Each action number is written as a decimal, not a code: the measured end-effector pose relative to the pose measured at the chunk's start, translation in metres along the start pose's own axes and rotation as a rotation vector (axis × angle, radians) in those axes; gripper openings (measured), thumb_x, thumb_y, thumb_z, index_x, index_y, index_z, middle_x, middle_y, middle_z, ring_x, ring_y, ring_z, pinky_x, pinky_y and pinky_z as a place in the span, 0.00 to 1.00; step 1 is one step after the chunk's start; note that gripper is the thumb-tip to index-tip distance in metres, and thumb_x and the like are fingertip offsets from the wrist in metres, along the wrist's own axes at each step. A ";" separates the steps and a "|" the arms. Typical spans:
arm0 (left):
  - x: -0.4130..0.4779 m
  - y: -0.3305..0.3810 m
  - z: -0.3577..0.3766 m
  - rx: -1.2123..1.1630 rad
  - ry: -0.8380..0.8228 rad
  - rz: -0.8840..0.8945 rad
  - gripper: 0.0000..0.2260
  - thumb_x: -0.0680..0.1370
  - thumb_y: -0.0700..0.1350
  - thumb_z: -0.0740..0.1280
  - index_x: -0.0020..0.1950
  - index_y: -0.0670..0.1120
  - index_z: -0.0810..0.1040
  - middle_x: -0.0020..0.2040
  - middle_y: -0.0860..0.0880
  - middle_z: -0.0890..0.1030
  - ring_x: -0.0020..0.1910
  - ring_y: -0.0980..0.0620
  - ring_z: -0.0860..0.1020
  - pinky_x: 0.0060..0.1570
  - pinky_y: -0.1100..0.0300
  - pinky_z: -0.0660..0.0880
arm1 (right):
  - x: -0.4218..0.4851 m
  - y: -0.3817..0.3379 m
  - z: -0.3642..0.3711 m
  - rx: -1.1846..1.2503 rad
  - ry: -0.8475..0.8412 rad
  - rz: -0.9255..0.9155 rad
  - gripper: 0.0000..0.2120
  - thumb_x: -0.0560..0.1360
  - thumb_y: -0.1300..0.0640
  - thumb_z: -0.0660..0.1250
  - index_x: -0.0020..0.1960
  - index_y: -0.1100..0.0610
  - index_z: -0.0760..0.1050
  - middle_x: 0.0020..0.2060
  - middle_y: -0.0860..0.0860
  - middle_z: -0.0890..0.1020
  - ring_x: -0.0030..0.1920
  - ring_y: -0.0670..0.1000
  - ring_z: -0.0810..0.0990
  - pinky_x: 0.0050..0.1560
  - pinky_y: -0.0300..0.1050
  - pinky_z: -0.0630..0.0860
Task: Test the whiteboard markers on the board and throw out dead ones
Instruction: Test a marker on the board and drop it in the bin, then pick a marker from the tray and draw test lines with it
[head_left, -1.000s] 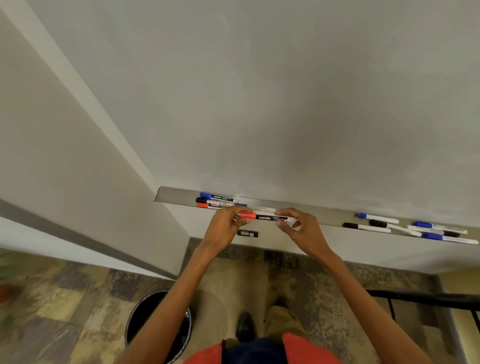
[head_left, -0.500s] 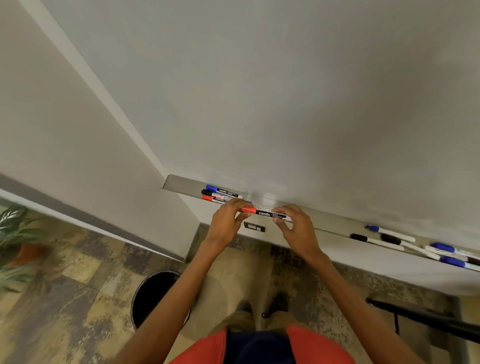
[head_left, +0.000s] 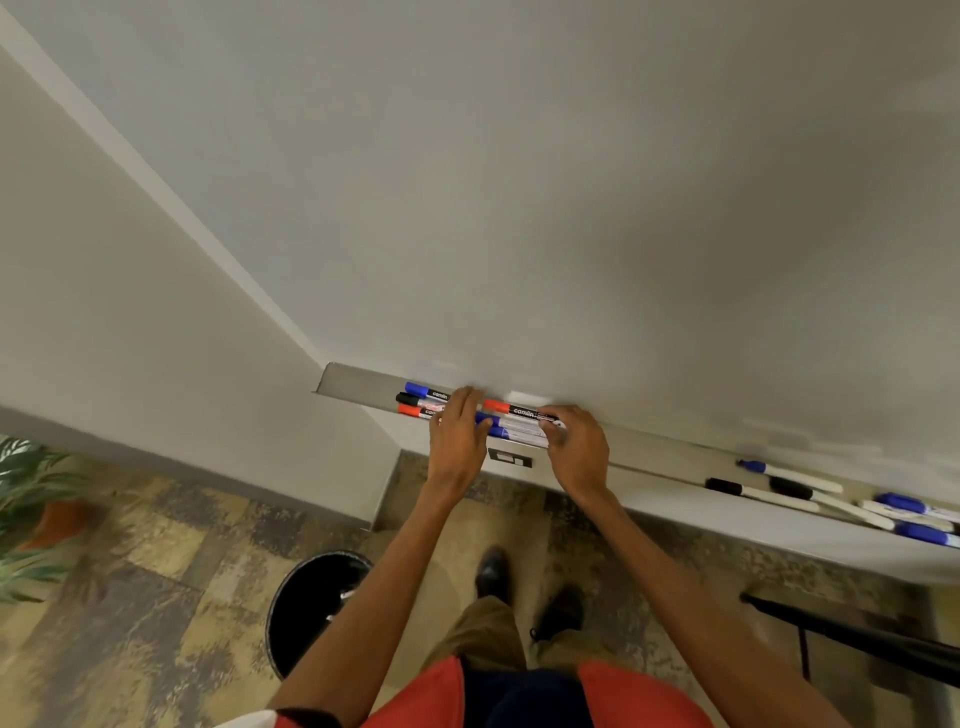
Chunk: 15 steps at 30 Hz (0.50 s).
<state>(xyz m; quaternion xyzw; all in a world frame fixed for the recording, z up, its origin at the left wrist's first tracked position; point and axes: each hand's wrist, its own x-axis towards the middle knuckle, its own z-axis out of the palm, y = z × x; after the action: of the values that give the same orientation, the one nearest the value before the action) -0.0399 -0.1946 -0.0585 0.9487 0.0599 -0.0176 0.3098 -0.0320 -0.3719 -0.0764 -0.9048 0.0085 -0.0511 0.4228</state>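
Between the two hands, just above the long grey metal tray (head_left: 353, 382) under the pale grey whiteboard (head_left: 519, 182), the red-capped white whiteboard marker (head_left: 519, 412) lies nearly level. Its long axis runs along the tray, with the cap end pointing away from the grip toward the left hand (head_left: 457, 436). The right hand (head_left: 576, 452) pinches the tail of the barrel between curled fingers and thumb, and the red cap sticks out free on the far side of that pinch. The left hand grasps nothing that shows: its fingers lie almost straight over the tray, tips just beside the cap. The coming move is probably uncapping, and it turns on that line. The pull must go straight along the barrel, away from the right hand, and the left hand is the nearer one to the cap. Directly beneath the held marker two blue-capped markers (head_left: 506, 431) rest in the tray. Beyond the left hand three more markers (head_left: 421, 401) lie side by side. Well below the grip and leftward, the round black waste bin (head_left: 306, 613) stands on the floor.
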 end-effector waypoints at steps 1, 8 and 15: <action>0.002 -0.007 0.003 0.053 -0.031 0.010 0.20 0.83 0.45 0.62 0.75 0.46 0.67 0.77 0.46 0.65 0.77 0.46 0.61 0.75 0.41 0.61 | 0.003 0.002 0.005 -0.020 0.001 0.020 0.07 0.77 0.60 0.69 0.54 0.55 0.82 0.50 0.52 0.84 0.50 0.53 0.80 0.51 0.52 0.78; 0.007 -0.040 0.014 0.262 -0.243 -0.013 0.25 0.85 0.53 0.53 0.81 0.50 0.52 0.82 0.46 0.48 0.81 0.46 0.44 0.75 0.37 0.44 | 0.008 0.016 0.031 -0.143 -0.038 0.057 0.10 0.76 0.63 0.69 0.56 0.55 0.82 0.53 0.54 0.84 0.53 0.56 0.80 0.56 0.52 0.75; 0.006 -0.054 0.018 0.250 -0.207 -0.005 0.26 0.85 0.56 0.51 0.82 0.50 0.51 0.82 0.45 0.48 0.81 0.46 0.44 0.78 0.40 0.43 | 0.010 0.016 0.042 -0.174 -0.041 0.031 0.16 0.74 0.69 0.68 0.57 0.56 0.82 0.52 0.54 0.84 0.54 0.56 0.81 0.59 0.54 0.77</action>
<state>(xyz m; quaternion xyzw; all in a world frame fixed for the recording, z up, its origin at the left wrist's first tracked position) -0.0409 -0.1615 -0.1046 0.9729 0.0272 -0.1234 0.1938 -0.0175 -0.3509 -0.1143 -0.9386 0.0184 -0.0249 0.3435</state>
